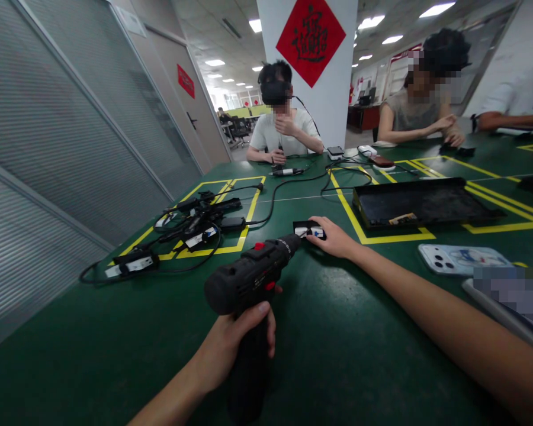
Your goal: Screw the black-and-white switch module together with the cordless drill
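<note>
My left hand (pixel 244 331) is wrapped round the grip of a black cordless drill (pixel 249 275) with red switches. The drill points away from me, its bit reaching a small black part with a white face (pixel 301 231). Whether the bit touches it or a screw cannot be made out. My right hand (pixel 331 238) grips the right end of that black part, pressing it on the green table (pixel 337 307). A blue detail shows on the part near my fingertips.
Black adapters and tangled cables (pixel 204 219) lie at left. A black tray (pixel 426 204) holds a small piece at right. A phone (pixel 462 258) and a grey device (pixel 510 307) lie beside my right forearm. Several people sit across the table; cables run toward a person with a headset (pixel 275 92).
</note>
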Available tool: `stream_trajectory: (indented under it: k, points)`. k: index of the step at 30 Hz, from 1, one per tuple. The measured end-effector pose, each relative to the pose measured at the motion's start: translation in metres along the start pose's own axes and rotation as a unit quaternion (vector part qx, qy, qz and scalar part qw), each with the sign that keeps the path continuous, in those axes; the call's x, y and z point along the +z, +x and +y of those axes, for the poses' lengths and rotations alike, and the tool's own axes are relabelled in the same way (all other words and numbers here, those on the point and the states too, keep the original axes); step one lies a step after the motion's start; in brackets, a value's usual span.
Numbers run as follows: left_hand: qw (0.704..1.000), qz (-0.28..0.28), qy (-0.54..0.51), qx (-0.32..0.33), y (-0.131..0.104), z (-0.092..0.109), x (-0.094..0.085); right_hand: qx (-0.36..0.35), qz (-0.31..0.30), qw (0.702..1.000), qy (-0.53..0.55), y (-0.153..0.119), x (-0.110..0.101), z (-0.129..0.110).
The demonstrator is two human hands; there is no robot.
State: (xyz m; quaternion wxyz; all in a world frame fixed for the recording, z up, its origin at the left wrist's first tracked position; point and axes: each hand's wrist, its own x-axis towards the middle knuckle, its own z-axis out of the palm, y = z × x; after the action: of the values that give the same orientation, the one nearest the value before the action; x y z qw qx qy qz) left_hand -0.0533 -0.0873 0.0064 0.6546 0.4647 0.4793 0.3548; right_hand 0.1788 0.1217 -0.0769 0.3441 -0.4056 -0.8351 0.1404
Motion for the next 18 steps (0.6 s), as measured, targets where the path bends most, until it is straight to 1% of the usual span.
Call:
stream_trajectory:
  k: [8, 18]
  points:
    - [1.0, 0.001, -0.011, -0.012, 0.0, 0.0052, 0.0016, 0.0, 0.0, 1.0, 0.0, 0.0007, 0.0008, 0.0009]
    - [1.0, 0.005, -0.001, -0.007, -0.0001, 0.0, -0.0004, -0.001, -0.001, 1.0, -0.002, 0.0002, 0.0006, 0.001]
